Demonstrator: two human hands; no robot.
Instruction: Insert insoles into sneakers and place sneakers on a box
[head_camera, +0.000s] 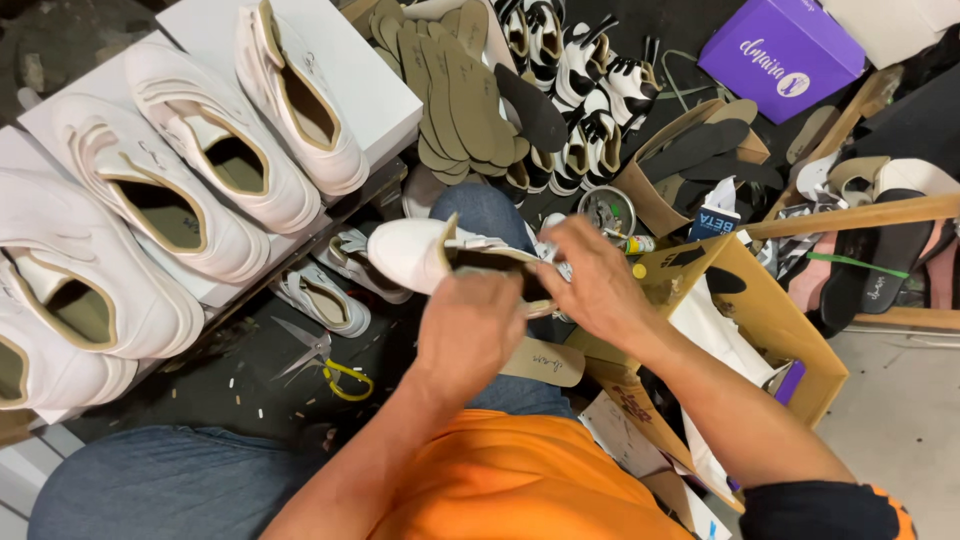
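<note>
I hold a white sneaker (412, 252) over my lap, toe pointing left. My left hand (470, 328) grips its heel end from below. My right hand (592, 280) presses its fingers into the shoe's opening, where a dark insole (492, 259) shows. A beige insole (545, 362) lies on my knee just under both hands.
Several finished white sneakers (150, 190) sit in a row on white boxes at left. Scissors with yellow handles (325, 365) lie on the dark floor. A stack of tan insoles (450, 85), black-and-white shoes (580, 90), a cardboard box (770, 320) and a purple box (780, 50) surround me.
</note>
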